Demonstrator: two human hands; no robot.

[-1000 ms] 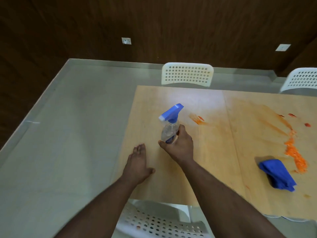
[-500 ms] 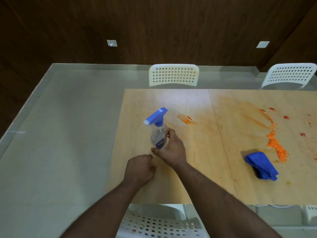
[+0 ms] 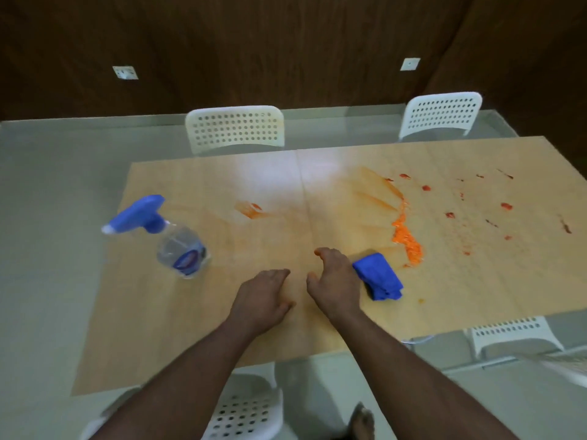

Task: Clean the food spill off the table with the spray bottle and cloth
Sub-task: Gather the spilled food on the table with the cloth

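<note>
Both hands hold nothing: the left hand (image 3: 262,298) rests loosely curled on the table (image 3: 190,328), while the right hand (image 3: 333,281), fingers relaxed, touches the crumpled blue cloth (image 3: 379,276). Farther left, the spray bottle (image 3: 173,238) stands apart, nozzle pointing left, and the orange spill (image 3: 406,241) lies beyond the cloth.

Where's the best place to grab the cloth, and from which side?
Take the cloth at its bunched near-left end, coming from the left with the right hand already beside it. It lies crumpled into a raised mound, so fingers can probably close over the top folds.
</note>
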